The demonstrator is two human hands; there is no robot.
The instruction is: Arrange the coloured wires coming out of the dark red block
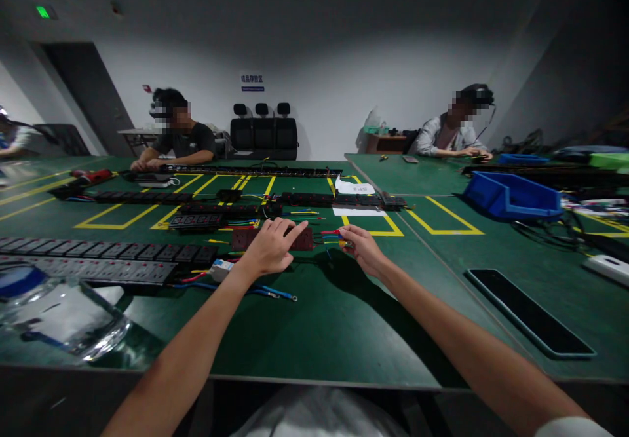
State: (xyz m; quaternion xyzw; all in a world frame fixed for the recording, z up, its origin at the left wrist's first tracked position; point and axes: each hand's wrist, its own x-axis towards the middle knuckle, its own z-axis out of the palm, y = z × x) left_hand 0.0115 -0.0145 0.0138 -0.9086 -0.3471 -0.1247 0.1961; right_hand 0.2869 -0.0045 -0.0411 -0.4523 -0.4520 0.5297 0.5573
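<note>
My left hand (271, 246) lies with its fingers stretched over a dark red socket module (301, 240) on the green table (314, 332). My right hand (360, 247) is pinched on the coloured wire ends (330, 234) that stick out of the module's right side. Long black power strips (98, 251) lie to the left of my left hand. A small white part (221, 269) with red and blue wires (275, 291) sits just below my left wrist.
More black strips (196, 219) and loose wires lie further back among yellow floor-tape boxes. A blue bin (511, 196) stands at the right, a black flat tray (528, 312) nearer. A clear plastic bottle (59, 312) lies at the near left. Two people sit at the far side.
</note>
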